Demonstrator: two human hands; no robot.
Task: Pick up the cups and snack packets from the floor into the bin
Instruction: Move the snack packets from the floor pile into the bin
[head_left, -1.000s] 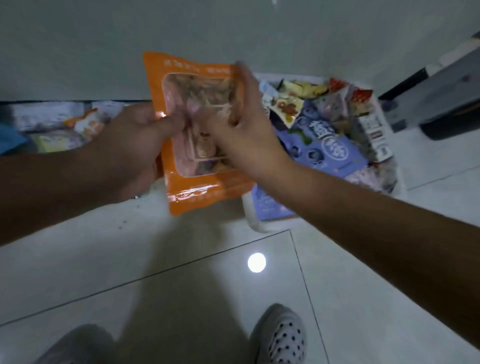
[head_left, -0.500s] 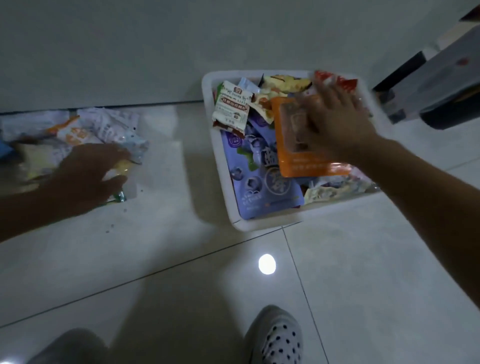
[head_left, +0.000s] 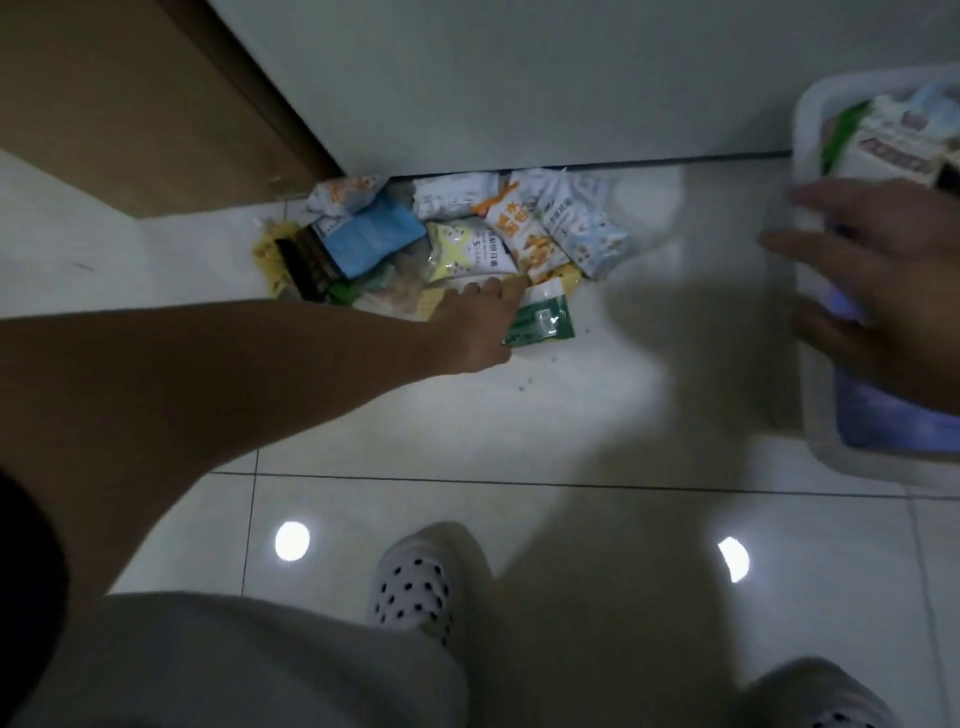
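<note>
Partway done. The bin (head_left: 805, 135) at right already holds several: a big purple packet (head_left: 893, 421) on the near side, a white red-labelled packet (head_left: 893, 150) at the far end, the rest too blurred to name. Left to do: the pile of snack packets (head_left: 467, 234) on the floor against the wall, roughly 10, with a green packet (head_left: 543, 322) at the near edge. No cups in view. Left hand (head_left: 483, 327): fingers stretched flat onto the pile, touching the green packet, no grip visible. Right hand (head_left: 872, 280): spread, empty, over the bin
</note>
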